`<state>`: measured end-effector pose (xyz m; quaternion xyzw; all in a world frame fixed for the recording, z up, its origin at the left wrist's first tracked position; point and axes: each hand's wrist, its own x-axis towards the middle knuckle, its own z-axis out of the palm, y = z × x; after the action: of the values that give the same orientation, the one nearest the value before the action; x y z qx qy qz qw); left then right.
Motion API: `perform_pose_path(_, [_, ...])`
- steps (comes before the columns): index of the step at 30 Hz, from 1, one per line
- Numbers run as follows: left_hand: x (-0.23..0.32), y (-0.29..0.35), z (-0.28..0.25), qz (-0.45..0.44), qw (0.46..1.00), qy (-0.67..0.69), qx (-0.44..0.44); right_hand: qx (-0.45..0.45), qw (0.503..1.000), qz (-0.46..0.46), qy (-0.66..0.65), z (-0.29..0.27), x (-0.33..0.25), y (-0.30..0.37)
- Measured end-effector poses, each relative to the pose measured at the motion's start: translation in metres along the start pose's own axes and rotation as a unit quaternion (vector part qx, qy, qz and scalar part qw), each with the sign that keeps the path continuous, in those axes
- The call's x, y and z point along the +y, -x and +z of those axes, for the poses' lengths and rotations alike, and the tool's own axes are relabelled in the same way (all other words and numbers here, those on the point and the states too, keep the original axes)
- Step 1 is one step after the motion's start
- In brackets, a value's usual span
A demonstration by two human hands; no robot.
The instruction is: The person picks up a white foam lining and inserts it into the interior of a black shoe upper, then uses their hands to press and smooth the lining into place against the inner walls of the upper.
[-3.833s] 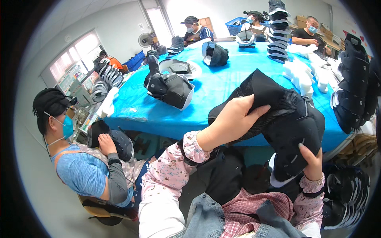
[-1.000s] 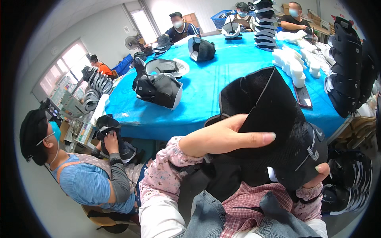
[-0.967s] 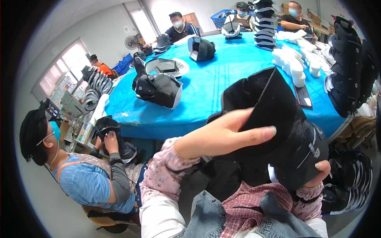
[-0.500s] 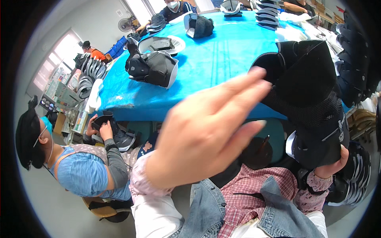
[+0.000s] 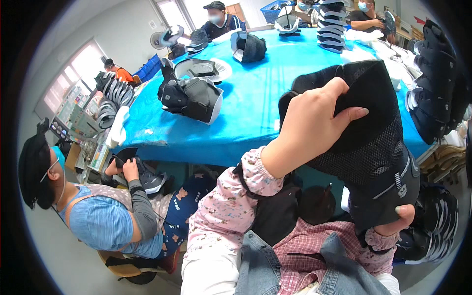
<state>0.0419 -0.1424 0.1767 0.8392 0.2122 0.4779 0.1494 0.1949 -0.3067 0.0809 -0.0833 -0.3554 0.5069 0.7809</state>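
Note:
A black high-top shoe upper [image 5: 368,115] with a mesh band stands tilted in front of me on the right. Fingers of my left hand [image 5: 314,128] are hooked over the edge of its wide top opening, the thumb lying against the dark fabric. Lower down, my right hand [image 5: 399,220] grips the other end from below; the thumb shows, while the remaining fingers are hidden behind it. A strip of white edging is visible low on its left side.
A blue-covered table [image 5: 255,98] bears black shoe uppers [image 5: 194,98] and a tall stack of curved pieces [image 5: 332,24]. More black uppers [image 5: 432,83] are piled at right. A co-worker [image 5: 98,211] sits at left holding a dark shoe [image 5: 147,174]. Other people work beyond.
My left hand has moved right from hovering with stretched fingers and taken hold of the upper's top edge. The upper has shifted slightly left and down; my right hand still grips it.

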Motion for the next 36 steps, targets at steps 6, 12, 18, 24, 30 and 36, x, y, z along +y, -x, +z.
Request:
perform_pose_path(6, [-0.013, -0.001, 0.011, 0.038, 0.998, -0.048, -0.031, 0.081, 0.996, -0.031, 0.018, -0.016, 0.009, 0.008])
perform_pose_path(12, [0.023, 0.022, 0.019, 0.215, 0.956, -0.147, 0.136, 0.203, 0.971, -0.119, 0.039, -0.022, 0.008, 0.009])
perform_pose_path(18, [0.041, 0.05, 0.029, 0.119, 0.987, 0.101, 0.036, 0.217, 0.932, -0.172, 0.233, -0.011, 0.022, -0.008])
perform_pose_path(24, [0.033, 0.033, 0.024, 0.076, 0.978, 0.185, 0.056, 0.182, 0.97, -0.128, 0.096, 0.02, 0.031, -0.033])
perform_pose_path(30, [0.014, 0.009, 0.008, 0.13, 0.986, 0.042, 0.092, 0.098, 0.985, -0.144, 0.007, 0.031, 0.029, -0.061])
perform_pose_path(36, [-0.003, 0.003, 0.017, 0.181, 0.969, -0.047, 0.163, 0.053, 0.994, -0.066, -0.075, 0.012, 0.015, -0.095])
